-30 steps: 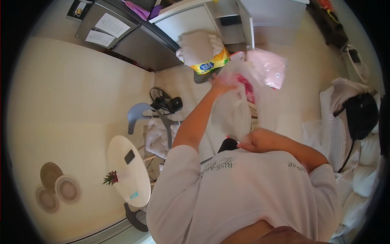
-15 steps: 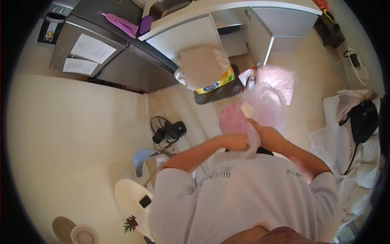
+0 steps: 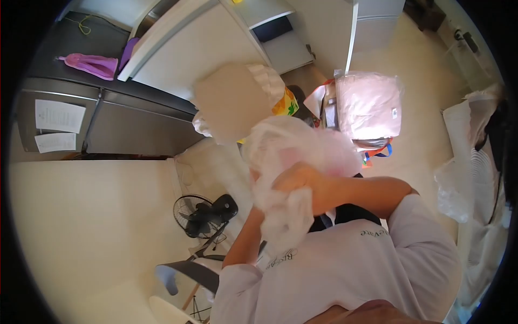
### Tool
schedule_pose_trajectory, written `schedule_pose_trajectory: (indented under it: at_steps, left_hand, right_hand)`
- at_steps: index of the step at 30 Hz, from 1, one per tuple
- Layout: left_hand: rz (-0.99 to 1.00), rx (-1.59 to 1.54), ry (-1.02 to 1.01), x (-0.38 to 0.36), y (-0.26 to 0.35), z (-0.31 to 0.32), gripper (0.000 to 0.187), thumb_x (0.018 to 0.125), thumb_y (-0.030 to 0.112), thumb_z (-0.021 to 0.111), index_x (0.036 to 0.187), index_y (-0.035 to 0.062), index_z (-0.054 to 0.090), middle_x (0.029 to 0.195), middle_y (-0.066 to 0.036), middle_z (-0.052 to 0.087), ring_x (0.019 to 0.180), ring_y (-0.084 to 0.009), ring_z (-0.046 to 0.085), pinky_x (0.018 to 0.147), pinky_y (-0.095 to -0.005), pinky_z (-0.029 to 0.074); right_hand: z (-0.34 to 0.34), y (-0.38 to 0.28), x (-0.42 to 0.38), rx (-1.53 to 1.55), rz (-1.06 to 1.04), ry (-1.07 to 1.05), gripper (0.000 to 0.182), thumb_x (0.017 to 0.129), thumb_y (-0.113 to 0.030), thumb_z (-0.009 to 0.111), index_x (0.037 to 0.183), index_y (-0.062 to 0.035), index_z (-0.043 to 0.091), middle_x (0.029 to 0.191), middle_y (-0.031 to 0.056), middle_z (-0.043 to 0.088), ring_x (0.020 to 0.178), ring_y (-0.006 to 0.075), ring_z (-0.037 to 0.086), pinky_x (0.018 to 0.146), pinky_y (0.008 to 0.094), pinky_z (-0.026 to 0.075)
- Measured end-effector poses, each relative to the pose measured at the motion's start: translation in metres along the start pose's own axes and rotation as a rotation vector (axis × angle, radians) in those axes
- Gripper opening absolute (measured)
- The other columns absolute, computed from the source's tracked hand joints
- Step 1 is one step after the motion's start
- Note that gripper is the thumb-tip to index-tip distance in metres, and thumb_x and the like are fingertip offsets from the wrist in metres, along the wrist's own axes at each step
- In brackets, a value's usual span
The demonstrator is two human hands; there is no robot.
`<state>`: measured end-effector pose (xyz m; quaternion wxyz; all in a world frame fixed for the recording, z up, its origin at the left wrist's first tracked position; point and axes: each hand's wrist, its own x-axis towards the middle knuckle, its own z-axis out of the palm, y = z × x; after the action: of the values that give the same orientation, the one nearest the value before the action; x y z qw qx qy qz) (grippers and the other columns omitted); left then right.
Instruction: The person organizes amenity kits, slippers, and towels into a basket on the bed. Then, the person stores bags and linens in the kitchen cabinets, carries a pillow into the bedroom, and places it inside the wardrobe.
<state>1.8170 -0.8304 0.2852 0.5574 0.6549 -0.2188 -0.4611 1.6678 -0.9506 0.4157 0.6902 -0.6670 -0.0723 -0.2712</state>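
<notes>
My right hand [image 3: 305, 189] is closed around the gathered part of a thin, translucent white plastic bag [image 3: 283, 132] in front of my chest. Something pink shows through the film, its kind blurred. Loose folds of the bag hang below my fist toward my shirt. My left hand [image 3: 255, 175] is mostly covered by the film at the bag's left side; only a bit of it shows, so its grip is hidden. Beyond the bag, a pink folded item in clear wrapping [image 3: 371, 105] lies on the floor.
An opened sack with a yellow printed band [image 3: 286, 103] stands by the white cabinet [image 3: 202, 46]. A black fan [image 3: 202, 216] and a grey-blue chair [image 3: 189, 275] are at left. The fridge [image 3: 143, 127] stands upper left; fabric and plastic [image 3: 453, 189] lie at right.
The bag and both hands have moved left in view, and my right hand now crosses in front of the bag. The film has bunched up over my left hand. The view has turned.
</notes>
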Motion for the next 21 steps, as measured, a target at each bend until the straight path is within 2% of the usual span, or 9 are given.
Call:
schedule_pose_trajectory:
  at_steps: [5, 10, 11, 14, 15, 17, 18, 20, 21]
  left_hand:
    - [0.049, -0.056, -0.031, 0.032, -0.080, 0.026, 0.030, 0.084, 0.030, 0.063, 0.103, 0.0067, 0.056, 0.081, -0.004, 0.060, 0.069, -0.0148, 0.054, 0.063, -0.0289, 0.044]
    - [0.032, -0.142, -0.097, 0.058, -0.104, 0.048, 0.027, 0.086, 0.032, 0.062, 0.097, 0.0084, 0.056, 0.076, -0.003, 0.059, 0.064, -0.0137, 0.052, 0.059, -0.0281, 0.042]
    - [0.008, -0.148, -0.111, 0.065, -0.103, 0.053, 0.026, 0.086, 0.032, 0.062, 0.096, 0.0087, 0.056, 0.075, -0.003, 0.058, 0.063, -0.0135, 0.051, 0.058, -0.0280, 0.042]
    - [-0.134, -0.137, -0.224, 0.101, -0.081, 0.065, 0.025, 0.087, 0.034, 0.062, 0.093, 0.0097, 0.056, 0.072, -0.002, 0.057, 0.060, -0.0128, 0.050, 0.055, -0.0275, 0.041]
    - [-0.217, -0.122, -0.269, 0.110, -0.069, 0.064, 0.025, 0.088, 0.034, 0.062, 0.091, 0.0101, 0.056, 0.071, -0.002, 0.057, 0.059, -0.0126, 0.049, 0.054, -0.0274, 0.041]
    - [-0.390, -0.059, -0.281, 0.117, -0.041, 0.067, 0.024, 0.089, 0.035, 0.061, 0.085, 0.0115, 0.055, 0.068, -0.001, 0.055, 0.056, -0.0116, 0.047, 0.050, -0.0263, 0.039]
    - [-0.470, -0.194, -0.315, 0.126, -0.045, 0.068, 0.024, 0.090, 0.031, 0.058, 0.086, 0.0079, 0.056, 0.068, -0.003, 0.056, 0.057, -0.0129, 0.050, 0.051, -0.0278, 0.041]
    - [-0.596, -0.471, -0.376, 0.157, -0.049, 0.074, 0.026, 0.094, 0.025, 0.052, 0.087, 0.0006, 0.058, 0.068, -0.005, 0.058, 0.060, -0.0154, 0.055, 0.054, -0.0307, 0.047]
    - [-0.606, -0.540, -0.350, 0.160, -0.018, 0.074, 0.023, 0.095, 0.022, 0.050, 0.091, 0.0011, 0.058, 0.074, -0.007, 0.061, 0.062, -0.0159, 0.056, 0.060, -0.0315, 0.052]
  right_hand:
    - [0.023, 0.057, -0.014, -0.093, -0.223, -0.177, 0.015, 0.082, -0.016, 0.064, 0.083, -0.0004, 0.063, 0.076, 0.0074, 0.063, 0.073, 0.0133, 0.058, 0.068, 0.0303, 0.046]
    - [0.002, 0.056, -0.011, -0.455, -0.386, 0.004, 0.016, 0.084, -0.019, 0.063, 0.083, -0.0024, 0.064, 0.074, 0.0048, 0.061, 0.071, 0.0134, 0.058, 0.066, 0.0276, 0.045]
    - [-0.011, 0.051, 0.002, -0.440, -0.298, 0.051, 0.017, 0.085, -0.019, 0.063, 0.083, -0.0028, 0.064, 0.073, 0.0043, 0.060, 0.071, 0.0134, 0.058, 0.065, 0.0271, 0.045]
    - [-0.058, 0.056, 0.100, 0.121, 0.366, 0.173, 0.017, 0.085, -0.019, 0.060, 0.089, -0.0035, 0.064, 0.081, 0.0067, 0.063, 0.077, 0.0171, 0.060, 0.068, 0.0335, 0.048]
    - [-0.098, 0.101, 0.136, -0.019, 0.317, 0.070, 0.020, 0.082, -0.020, 0.061, 0.093, -0.0034, 0.064, 0.087, 0.0095, 0.065, 0.080, 0.0198, 0.061, 0.072, 0.0365, 0.049]
    - [-0.182, 0.208, 0.162, -1.019, 0.095, 0.003, 0.024, 0.080, -0.022, 0.062, 0.095, -0.0032, 0.065, 0.088, 0.0149, 0.067, 0.079, 0.0272, 0.063, 0.068, 0.0419, 0.049]
    - [-0.204, 0.229, 0.130, -0.829, 0.040, -0.134, 0.029, 0.078, -0.024, 0.062, 0.097, -0.0020, 0.066, 0.094, 0.0194, 0.067, 0.082, 0.0315, 0.063, 0.071, 0.0438, 0.049]
    - [-0.237, 0.289, 0.069, -0.745, 0.387, -0.099, 0.030, 0.078, -0.020, 0.063, 0.102, -0.0027, 0.064, 0.100, 0.0183, 0.065, 0.090, 0.0269, 0.062, 0.078, 0.0397, 0.048]
    - [-0.243, 0.319, 0.032, -0.750, 0.606, -0.035, 0.031, 0.078, -0.017, 0.064, 0.105, -0.0030, 0.063, 0.104, 0.0178, 0.064, 0.094, 0.0247, 0.061, 0.082, 0.0377, 0.047]
